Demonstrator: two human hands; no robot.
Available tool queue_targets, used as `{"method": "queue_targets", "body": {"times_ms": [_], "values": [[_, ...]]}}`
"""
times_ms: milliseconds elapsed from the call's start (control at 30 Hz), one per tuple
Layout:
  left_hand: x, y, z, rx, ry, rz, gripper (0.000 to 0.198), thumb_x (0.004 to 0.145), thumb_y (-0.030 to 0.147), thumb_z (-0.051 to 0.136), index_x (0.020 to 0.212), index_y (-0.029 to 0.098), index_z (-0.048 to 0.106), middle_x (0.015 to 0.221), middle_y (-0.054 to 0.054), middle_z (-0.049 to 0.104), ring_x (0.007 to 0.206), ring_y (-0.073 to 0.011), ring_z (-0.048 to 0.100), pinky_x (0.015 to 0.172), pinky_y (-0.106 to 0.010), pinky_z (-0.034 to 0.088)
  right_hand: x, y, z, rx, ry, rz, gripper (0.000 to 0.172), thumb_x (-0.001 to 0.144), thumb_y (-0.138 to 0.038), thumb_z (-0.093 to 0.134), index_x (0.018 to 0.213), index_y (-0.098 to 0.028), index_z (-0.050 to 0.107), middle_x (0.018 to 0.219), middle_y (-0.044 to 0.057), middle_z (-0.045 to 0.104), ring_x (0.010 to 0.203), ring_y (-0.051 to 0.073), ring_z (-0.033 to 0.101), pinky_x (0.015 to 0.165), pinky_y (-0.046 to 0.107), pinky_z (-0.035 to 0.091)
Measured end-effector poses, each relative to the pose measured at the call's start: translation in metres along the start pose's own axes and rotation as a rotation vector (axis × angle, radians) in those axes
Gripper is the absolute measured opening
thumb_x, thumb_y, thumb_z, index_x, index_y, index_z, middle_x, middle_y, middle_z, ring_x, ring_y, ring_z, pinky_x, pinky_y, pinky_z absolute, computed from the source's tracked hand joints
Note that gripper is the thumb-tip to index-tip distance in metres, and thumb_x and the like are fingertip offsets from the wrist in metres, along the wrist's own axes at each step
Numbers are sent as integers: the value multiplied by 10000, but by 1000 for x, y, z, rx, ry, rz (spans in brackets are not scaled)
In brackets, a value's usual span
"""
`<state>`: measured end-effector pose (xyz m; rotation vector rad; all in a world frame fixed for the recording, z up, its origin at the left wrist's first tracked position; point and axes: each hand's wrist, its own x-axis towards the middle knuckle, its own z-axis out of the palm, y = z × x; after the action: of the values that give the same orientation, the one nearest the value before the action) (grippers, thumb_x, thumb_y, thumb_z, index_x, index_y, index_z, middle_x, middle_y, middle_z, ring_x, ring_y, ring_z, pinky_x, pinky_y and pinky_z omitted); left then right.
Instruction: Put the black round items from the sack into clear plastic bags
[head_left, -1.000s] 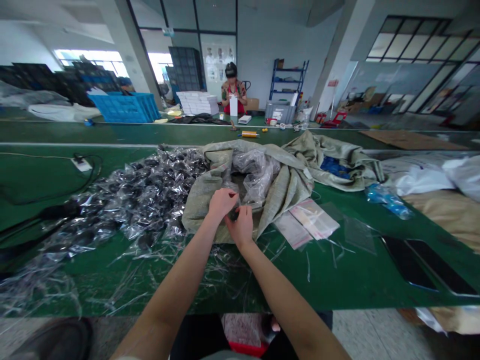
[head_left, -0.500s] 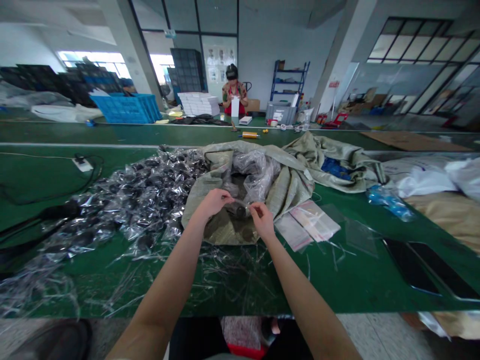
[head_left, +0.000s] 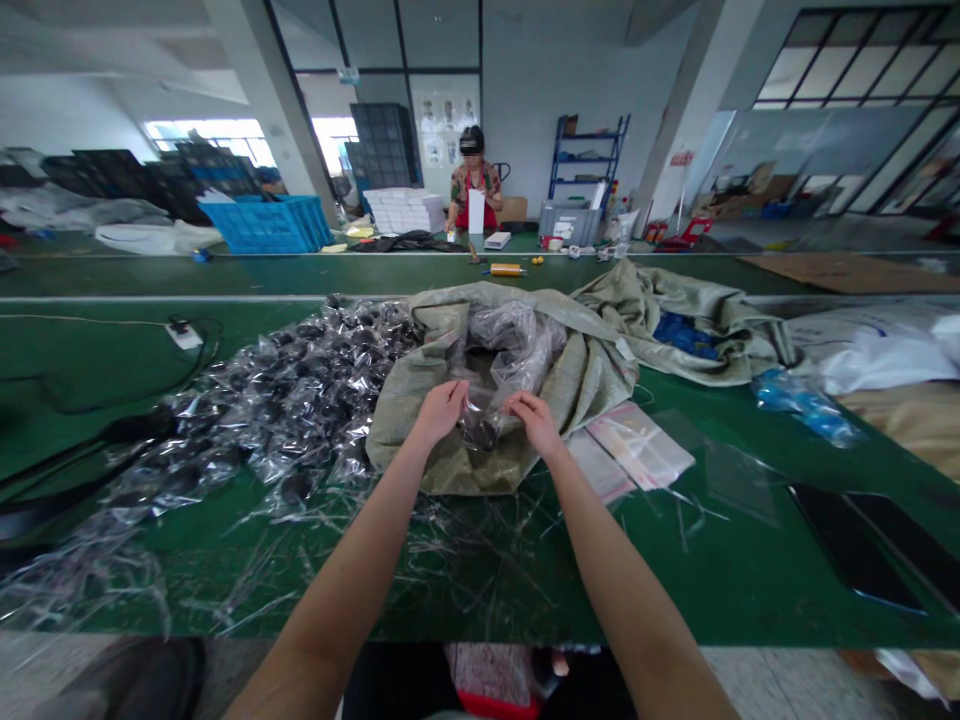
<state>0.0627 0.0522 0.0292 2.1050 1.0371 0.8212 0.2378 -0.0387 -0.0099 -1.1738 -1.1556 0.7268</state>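
My left hand and my right hand are held a little apart over the grey woven sack, fingers pinched on the two ends of a small clear plastic bag with a dark item inside. The little bag hangs between them just above the sack's front fold. Behind my hands the sack's mouth is lined with crumpled clear plastic. To the left of my left hand lies a big pile of clear-bagged black parts.
Flat clear bags lie right of the sack on the green table, with plastic strips scattered near its front edge. Dark flat panels sit at right. A power strip and cables lie at left. A person works at the far table.
My hands, close together a second ago, have drawn apart with the small clear bag between them. The view has shifted slightly upward.
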Motion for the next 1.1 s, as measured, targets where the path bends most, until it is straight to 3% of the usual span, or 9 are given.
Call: {"method": "queue_targets", "body": {"times_ms": [133, 267, 467, 600, 700, 800, 933, 1100], "values": [[-2, -16, 19, -36, 30, -71, 446, 929, 425, 313, 576, 196, 460, 556, 11, 519, 573, -132, 498, 622, -250, 375, 2, 25, 9, 90, 20, 57, 337, 818, -499, 497, 657, -206, 539, 678, 12, 606, 701, 167, 596, 712, 301, 507], [-5, -29, 28, -94, 37, -127, 432, 914, 456, 325, 587, 198, 439, 547, 25, 474, 552, -122, 464, 579, -245, 351, -5, 40, 14, 110, 39, 83, 333, 792, -512, 566, 681, -199, 583, 669, -1, 609, 669, 149, 586, 708, 289, 505], [-6, -40, 30, -136, 51, -182, 437, 895, 498, 313, 597, 201, 432, 541, 28, 463, 526, -116, 443, 549, -233, 358, -15, 43, 17, 108, 39, 96, 306, 730, -482, 664, 826, -191, 670, 842, 24, 698, 806, 165, 635, 843, 326, 504], [-8, -35, 23, -78, 50, -188, 446, 912, 471, 307, 590, 199, 451, 547, 14, 503, 544, -125, 482, 582, -239, 385, -16, 36, 19, 29, 59, 76, 264, 745, -442, 660, 828, -193, 686, 882, 39, 719, 831, 178, 653, 848, 331, 509], [-15, -22, 12, 98, 210, -147, 365, 912, 440, 384, 721, 185, 563, 698, -33, 620, 683, -160, 579, 694, -262, 429, -13, 27, 23, -4, 49, 61, 245, 768, -408, 648, 873, -192, 698, 912, 47, 726, 817, 177, 661, 809, 320, 523], [-25, -3, 4, 292, 366, 27, 292, 906, 425, 460, 942, 186, 623, 958, -79, 665, 885, -182, 616, 804, -268, 445, -8, 14, 27, -90, 33, 7, 213, 797, -357, 622, 901, -190, 704, 949, 55, 727, 825, 173, 662, 799, 315, 524], [-37, 15, 0, 437, 149, 225, 317, 941, 410, 422, 1068, 246, 662, 1119, -60, 659, 957, -171, 627, 813, -256, 455, -2, -6, 30, -262, -34, -139, 162, 824, -270, 582, 903, -191, 700, 916, 48, 711, 834, 163, 646, 796, 302, 510], [-37, 20, -3, 580, 52, 212, 358, 959, 389, 381, 1138, 271, 668, 1174, -53, 658, 954, -185, 639, 777, -276, 459, 3, -23, 33, -456, -138, -300, 176, 854, -171, 528, 943, -172, 679, 873, 59, 669, 821, 170, 616, 761, 294, 489]]}}
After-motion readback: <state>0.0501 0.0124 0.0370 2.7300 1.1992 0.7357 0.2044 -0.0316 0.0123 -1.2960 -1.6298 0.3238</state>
